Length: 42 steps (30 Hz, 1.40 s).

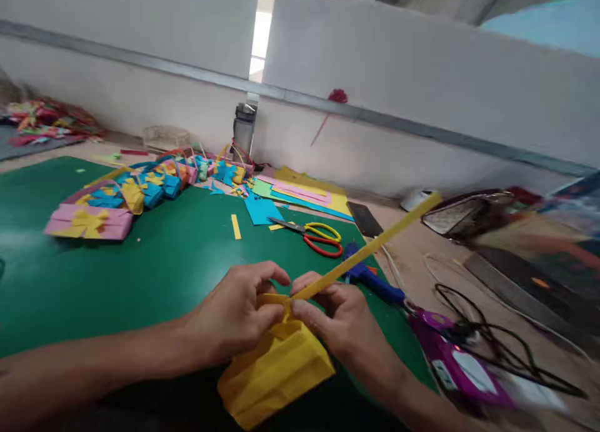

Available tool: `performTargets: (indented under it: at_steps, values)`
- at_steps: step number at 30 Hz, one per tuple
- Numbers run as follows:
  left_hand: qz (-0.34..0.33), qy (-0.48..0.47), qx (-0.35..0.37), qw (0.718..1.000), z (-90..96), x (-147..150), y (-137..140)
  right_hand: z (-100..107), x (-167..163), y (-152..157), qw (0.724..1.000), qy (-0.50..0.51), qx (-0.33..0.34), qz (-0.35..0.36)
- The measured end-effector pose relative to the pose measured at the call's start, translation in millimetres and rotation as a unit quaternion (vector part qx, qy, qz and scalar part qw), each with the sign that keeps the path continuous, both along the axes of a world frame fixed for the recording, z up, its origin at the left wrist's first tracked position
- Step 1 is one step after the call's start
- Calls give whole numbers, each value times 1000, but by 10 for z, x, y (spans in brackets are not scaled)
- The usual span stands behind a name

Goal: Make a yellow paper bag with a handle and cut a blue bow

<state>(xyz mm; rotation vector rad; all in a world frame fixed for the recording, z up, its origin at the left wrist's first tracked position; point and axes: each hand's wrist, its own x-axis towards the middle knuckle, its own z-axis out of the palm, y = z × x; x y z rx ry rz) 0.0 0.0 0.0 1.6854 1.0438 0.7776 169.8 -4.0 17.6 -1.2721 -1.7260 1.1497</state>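
A yellow folded paper basket (281, 376) is tilted at the near edge of the green table mat (187, 257). My left hand (246, 304) pinches the far rim of this basket between thumb and fingers. Close beside it, my right hand (335, 313) grips the lower end of a long yellow paper strip (375, 247) against the same rim. The strip slants up to the right, its far end free. Whether strip and rim are joined is hidden by my fingers.
Finished-looking paper baskets (89, 222) line the left back. Scissors (309, 232) lie ahead, near coloured paper sheets (309, 191). A blue glue gun (375, 282) rests to the right, beside a purple power strip (462, 363) and black cords (492, 338). A bottle (243, 132) stands by the wall.
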Motion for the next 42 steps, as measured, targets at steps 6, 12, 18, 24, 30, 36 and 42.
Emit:
performTargets:
  at_steps: [6,12,18,24,30,36,42]
  values:
    - [9,18,51,998,19,42,1,11,-13,-8,999,-18,27,-24]
    - [-6,14,31,999,64,65,-7,31,-37,-58,995,-23,81,-50]
    - [36,-11,108,993,83,79,6,41,50,-39,996,-11,87,-33]
    - [26,-30,160,986,58,67,30,21,88,-31,992,118,30,23]
    - [11,-67,132,989,-5,67,27,-17,51,31,981,193,-15,-1]
    - [0,-110,141,984,-60,48,27,-47,33,41,974,219,-48,3]
    - [-1,-130,155,979,-72,44,18,-88,26,47,974,214,-71,13]
